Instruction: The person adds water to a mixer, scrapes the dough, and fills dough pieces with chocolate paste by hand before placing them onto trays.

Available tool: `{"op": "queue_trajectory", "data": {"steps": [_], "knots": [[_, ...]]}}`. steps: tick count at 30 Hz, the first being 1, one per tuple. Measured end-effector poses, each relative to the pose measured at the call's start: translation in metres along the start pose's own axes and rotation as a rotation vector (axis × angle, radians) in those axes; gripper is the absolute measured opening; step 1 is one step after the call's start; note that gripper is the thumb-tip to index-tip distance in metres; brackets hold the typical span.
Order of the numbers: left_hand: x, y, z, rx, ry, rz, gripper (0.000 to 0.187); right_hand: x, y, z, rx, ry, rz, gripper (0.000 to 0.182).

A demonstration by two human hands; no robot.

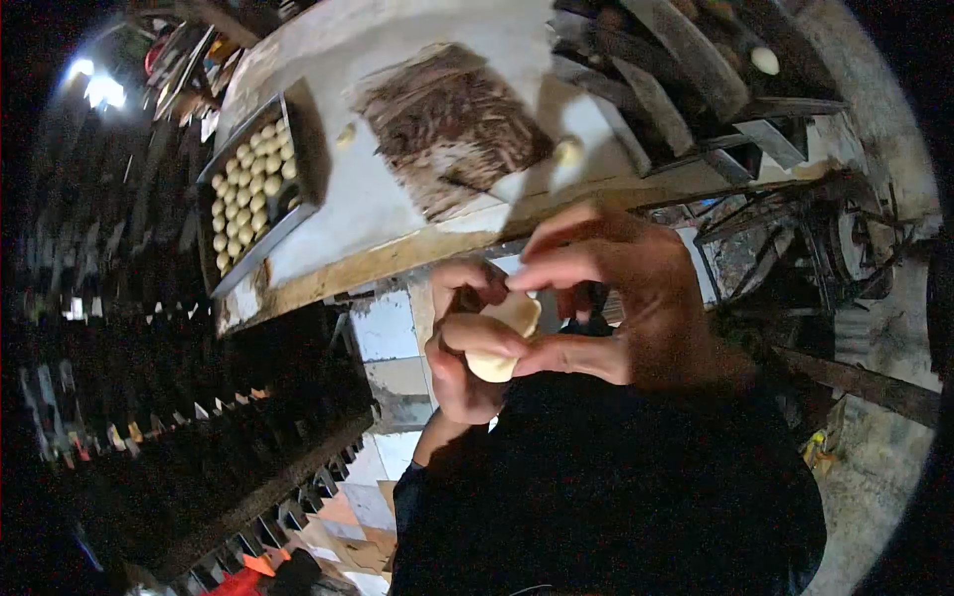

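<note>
A piece of pale, soft dough [515, 312] is held up in front of my body, just off the table's near edge. My left hand [462, 348] is wrapped round it, with a rounded part bulging below the finger. On the other side, my right hand [636, 293] is curved over the dough, its thumb pressed against the edge and its fingertips close to my left fingers. The fingers partly hide the dough, so any filling inside cannot be made out.
A metal tray [305, 199] with rows of dough balls [248, 189] sits on the table's left. A dark brown smeared patch [452, 119] covers the middle, with small dough pieces [567, 151] beside it. Dark metal tins [666, 74] crowd the right. Dark racks [248, 427] stand left.
</note>
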State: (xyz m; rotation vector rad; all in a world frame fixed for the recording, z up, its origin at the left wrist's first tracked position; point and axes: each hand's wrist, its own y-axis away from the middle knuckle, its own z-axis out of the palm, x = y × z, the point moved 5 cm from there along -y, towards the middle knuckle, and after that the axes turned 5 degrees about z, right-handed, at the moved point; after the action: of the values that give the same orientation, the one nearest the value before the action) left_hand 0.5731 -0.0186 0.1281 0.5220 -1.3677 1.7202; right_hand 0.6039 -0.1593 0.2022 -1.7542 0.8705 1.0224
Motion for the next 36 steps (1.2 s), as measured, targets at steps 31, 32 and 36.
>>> {"op": "queue_trajectory", "data": {"steps": [31,32,36], "knots": [[-0.175,-0.249,0.192,-0.648,-0.137,-0.472,0.046,0.042,-0.134,-0.263,-0.129,0.579,-0.358,0.020],[-0.179,-0.259,0.186,-0.658,-0.134,-0.480,0.052,0.049,-0.151,-0.283,-0.069,0.629,-0.225,0.020],[-0.191,-0.283,0.174,-0.744,-0.103,-0.195,0.061,0.110,-0.242,-0.362,0.226,0.761,0.052,0.018]]}}
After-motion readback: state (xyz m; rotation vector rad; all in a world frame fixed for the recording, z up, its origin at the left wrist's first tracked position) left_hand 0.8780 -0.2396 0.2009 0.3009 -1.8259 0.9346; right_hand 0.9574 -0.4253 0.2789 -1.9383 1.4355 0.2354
